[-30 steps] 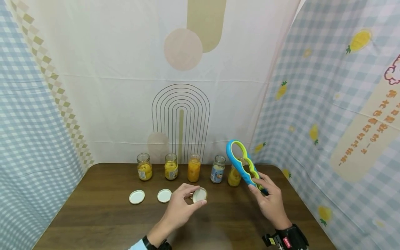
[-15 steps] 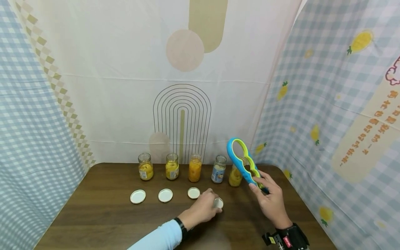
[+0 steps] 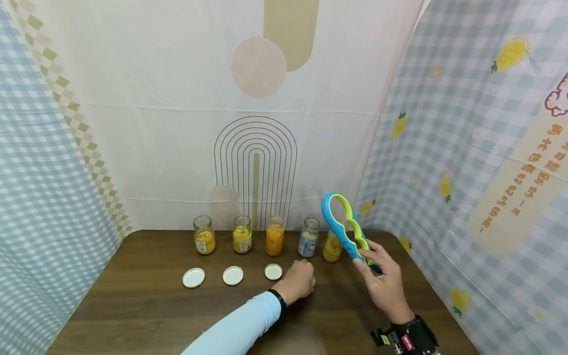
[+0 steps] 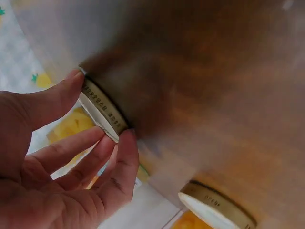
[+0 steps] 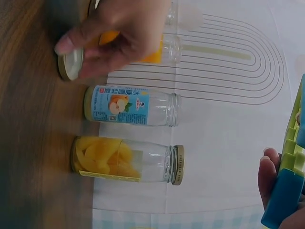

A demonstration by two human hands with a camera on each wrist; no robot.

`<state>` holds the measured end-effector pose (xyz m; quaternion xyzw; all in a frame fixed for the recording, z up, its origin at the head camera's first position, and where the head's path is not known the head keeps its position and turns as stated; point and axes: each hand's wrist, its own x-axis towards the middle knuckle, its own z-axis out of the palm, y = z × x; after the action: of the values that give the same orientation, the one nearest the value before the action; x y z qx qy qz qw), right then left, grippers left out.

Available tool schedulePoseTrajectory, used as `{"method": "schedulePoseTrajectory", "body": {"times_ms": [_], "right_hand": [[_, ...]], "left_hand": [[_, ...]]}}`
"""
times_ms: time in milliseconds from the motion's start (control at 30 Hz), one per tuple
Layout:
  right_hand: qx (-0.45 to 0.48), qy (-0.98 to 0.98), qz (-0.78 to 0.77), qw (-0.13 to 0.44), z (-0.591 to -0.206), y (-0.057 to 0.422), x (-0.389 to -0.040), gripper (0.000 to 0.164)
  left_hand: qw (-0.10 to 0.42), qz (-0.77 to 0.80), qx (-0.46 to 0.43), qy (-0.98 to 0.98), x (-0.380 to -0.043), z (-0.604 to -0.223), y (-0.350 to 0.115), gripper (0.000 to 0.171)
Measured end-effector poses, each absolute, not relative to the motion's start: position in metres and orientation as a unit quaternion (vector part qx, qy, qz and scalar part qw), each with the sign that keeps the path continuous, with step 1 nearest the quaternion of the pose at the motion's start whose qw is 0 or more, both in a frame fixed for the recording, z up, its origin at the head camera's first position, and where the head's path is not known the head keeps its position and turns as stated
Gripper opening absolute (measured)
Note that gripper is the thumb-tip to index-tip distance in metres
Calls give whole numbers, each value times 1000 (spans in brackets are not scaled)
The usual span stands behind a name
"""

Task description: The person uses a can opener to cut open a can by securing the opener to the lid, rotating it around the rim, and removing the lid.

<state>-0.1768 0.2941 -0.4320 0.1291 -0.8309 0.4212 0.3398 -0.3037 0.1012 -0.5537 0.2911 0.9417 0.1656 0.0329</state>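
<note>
My left hand [image 3: 298, 281] pinches a jar lid [image 4: 102, 109] by its edge, thumb on one side and fingers on the other, white inside facing up, right at the tabletop. In the head view the hand hides most of that lid. My right hand [image 3: 382, 281] grips a blue and green jar opener [image 3: 339, 224] by its lower end, raised in front of the rightmost jar [image 5: 112, 157]. That jar holds yellow fruit pieces and wears a gold lid [image 5: 178, 165]. Just behind my left hand stands an uncapped jar with a blue label [image 3: 308, 241].
To the left stand more open jars: one with orange fruit [image 3: 274, 239], two with yellow fruit [image 3: 242, 236]. In front of them lie white-faced lids [image 3: 194, 278] in a row on the brown table [image 3: 146, 315]. A printed cloth [image 3: 168, 148] hangs behind.
My left hand has carried the lid rightward past the third lid and down to the table in front of the blue-labelled jar. The right hand with the jar opener stays nearly still.
</note>
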Motion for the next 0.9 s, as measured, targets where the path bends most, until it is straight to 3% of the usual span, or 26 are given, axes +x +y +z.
{"method": "schedulePoseTrajectory", "body": {"times_ms": [133, 200, 400, 900], "right_hand": [[141, -828, 423, 341, -431, 291, -176, 25], [147, -827, 420, 342, -431, 289, -176, 25], [155, -825, 418, 348, -432, 288, -175, 25], [152, -823, 424, 348, -434, 287, -174, 26]], "left_hand": [[41, 167, 285, 943, -337, -580, 110, 32], [37, 161, 274, 948, -341, -575, 109, 44], [93, 178, 258, 945, -355, -576, 107, 63], [110, 201, 257, 939, -353, -575, 107, 60]]}}
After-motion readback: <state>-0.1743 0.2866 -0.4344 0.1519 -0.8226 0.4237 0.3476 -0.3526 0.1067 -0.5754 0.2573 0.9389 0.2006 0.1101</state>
